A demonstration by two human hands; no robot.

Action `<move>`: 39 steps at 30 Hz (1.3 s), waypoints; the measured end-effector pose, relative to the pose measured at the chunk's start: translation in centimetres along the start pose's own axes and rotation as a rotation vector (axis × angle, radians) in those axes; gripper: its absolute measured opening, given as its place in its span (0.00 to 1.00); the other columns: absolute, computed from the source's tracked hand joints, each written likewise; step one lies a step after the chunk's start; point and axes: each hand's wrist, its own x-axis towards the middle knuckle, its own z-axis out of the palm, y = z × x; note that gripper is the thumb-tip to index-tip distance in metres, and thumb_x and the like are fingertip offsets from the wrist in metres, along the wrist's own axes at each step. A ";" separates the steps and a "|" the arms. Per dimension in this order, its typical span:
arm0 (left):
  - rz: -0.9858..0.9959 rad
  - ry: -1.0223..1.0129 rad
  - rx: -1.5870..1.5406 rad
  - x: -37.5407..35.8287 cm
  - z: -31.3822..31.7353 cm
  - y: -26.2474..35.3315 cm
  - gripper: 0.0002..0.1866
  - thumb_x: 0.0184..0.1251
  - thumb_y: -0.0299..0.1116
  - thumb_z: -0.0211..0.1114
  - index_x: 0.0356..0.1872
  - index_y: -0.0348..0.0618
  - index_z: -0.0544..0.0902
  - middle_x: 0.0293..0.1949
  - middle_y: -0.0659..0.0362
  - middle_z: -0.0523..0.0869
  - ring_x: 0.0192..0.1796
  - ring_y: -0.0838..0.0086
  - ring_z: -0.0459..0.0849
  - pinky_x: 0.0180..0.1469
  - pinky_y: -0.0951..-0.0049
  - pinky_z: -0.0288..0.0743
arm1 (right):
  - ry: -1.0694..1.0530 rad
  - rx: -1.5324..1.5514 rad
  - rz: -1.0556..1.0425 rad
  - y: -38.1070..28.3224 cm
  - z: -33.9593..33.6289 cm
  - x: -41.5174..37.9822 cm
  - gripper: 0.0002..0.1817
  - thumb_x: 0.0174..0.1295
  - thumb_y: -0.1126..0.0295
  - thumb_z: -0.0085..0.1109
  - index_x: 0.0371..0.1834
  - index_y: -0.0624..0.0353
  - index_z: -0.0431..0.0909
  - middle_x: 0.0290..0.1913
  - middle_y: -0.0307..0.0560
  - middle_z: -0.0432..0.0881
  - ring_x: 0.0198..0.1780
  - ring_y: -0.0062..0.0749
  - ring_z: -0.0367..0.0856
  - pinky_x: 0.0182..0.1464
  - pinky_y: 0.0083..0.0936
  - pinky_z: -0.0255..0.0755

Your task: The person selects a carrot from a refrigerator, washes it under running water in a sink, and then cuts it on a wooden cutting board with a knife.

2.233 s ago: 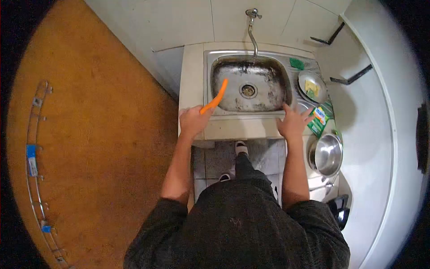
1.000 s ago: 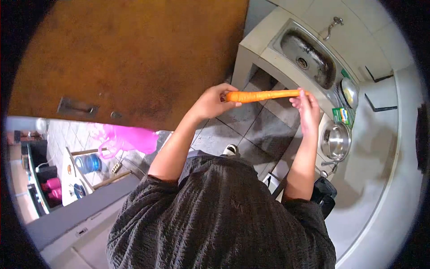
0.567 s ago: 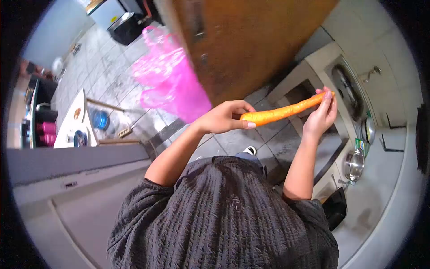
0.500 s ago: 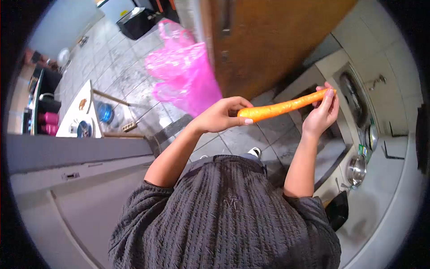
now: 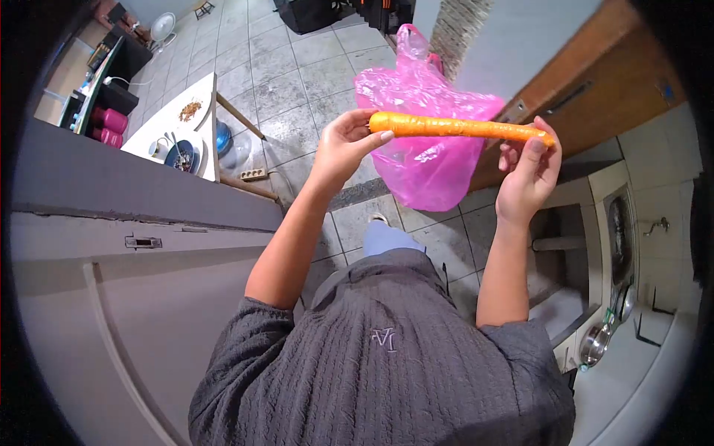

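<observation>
A long orange carrot is held up nearly level in front of me, between both hands. Its thick end rests in the fingers of my left hand, with the thumb along its lower side. At the thin tip, my right hand pinches it between thumb and fingers. Behind and below the carrot hangs a pink plastic bag, beside the wooden door; what it holds, if anything, I cannot make out.
A brown wooden door stands at the upper right, a grey door at the left. Beyond it is a white table with a blue bowl. On the right, a counter carries a sink and a metal pot.
My view has turned and moved toward the doorway. The carrot has gone from slanting up to the right to almost level, and both hands still hold it.
</observation>
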 end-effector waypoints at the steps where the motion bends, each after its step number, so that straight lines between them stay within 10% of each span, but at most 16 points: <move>1: -0.007 0.008 0.000 0.7 -0.8 -0.4 0.25 0.56 0.25 0.71 0.54 0.27 0.73 0.45 0.49 0.83 0.49 0.72 0.82 0.51 0.76 0.76 | -0.004 -0.023 0.003 1.3 0.7 0.1 0.14 0.69 0.69 0.52 0.54 0.61 0.69 0.42 0.40 0.76 0.33 0.14 0.73 0.29 0.10 0.66; 8: -0.148 0.045 0.033 8.9 -5.3 -3.3 0.25 0.56 0.25 0.71 0.55 0.29 0.74 0.47 0.51 0.83 0.50 0.72 0.82 0.53 0.75 0.76 | -0.110 -0.118 0.120 9.0 5.2 2.3 0.26 0.65 0.78 0.54 0.63 0.59 0.54 0.50 0.51 0.75 0.42 0.23 0.75 0.39 0.15 0.72; 12: -0.202 0.026 -0.026 15.4 -8.1 -4.8 0.23 0.57 0.24 0.70 0.54 0.30 0.75 0.48 0.53 0.83 0.52 0.72 0.81 0.55 0.74 0.75 | -0.060 -0.142 0.114 13.3 9.0 4.5 0.27 0.65 0.80 0.52 0.64 0.58 0.51 0.52 0.53 0.76 0.34 0.12 0.68 0.34 0.07 0.60; 21: -0.191 0.007 -0.011 29.6 -13.4 -1.5 0.22 0.56 0.25 0.70 0.52 0.31 0.74 0.46 0.54 0.83 0.48 0.74 0.82 0.53 0.75 0.76 | 0.011 -0.162 0.332 19.7 16.7 15.5 0.19 0.66 0.75 0.54 0.58 0.63 0.63 0.51 0.49 0.77 0.42 0.18 0.75 0.42 0.14 0.70; 28: -0.215 -0.043 -0.081 39.7 -19.3 -2.3 0.21 0.56 0.26 0.71 0.50 0.32 0.76 0.45 0.55 0.83 0.47 0.74 0.82 0.53 0.75 0.75 | -0.107 -0.046 0.191 27.1 23.7 20.7 0.17 0.66 0.78 0.52 0.57 0.61 0.64 0.50 0.52 0.76 0.42 0.23 0.77 0.41 0.17 0.73; 33: -0.189 -0.086 -0.093 50.0 -25.5 -2.5 0.21 0.55 0.27 0.72 0.48 0.31 0.77 0.42 0.55 0.84 0.44 0.76 0.83 0.49 0.78 0.77 | -0.177 -0.125 0.305 34.2 32.6 25.9 0.29 0.66 0.77 0.51 0.67 0.59 0.50 0.55 0.52 0.75 0.46 0.20 0.75 0.42 0.17 0.72; 39: -0.188 -0.122 -0.007 60.5 -33.8 -0.3 0.20 0.57 0.30 0.72 0.47 0.31 0.78 0.41 0.56 0.85 0.42 0.78 0.82 0.46 0.78 0.76 | -0.135 0.028 0.554 44.3 44.2 32.0 0.22 0.70 0.69 0.47 0.65 0.60 0.56 0.60 0.51 0.73 0.51 0.25 0.75 0.48 0.22 0.72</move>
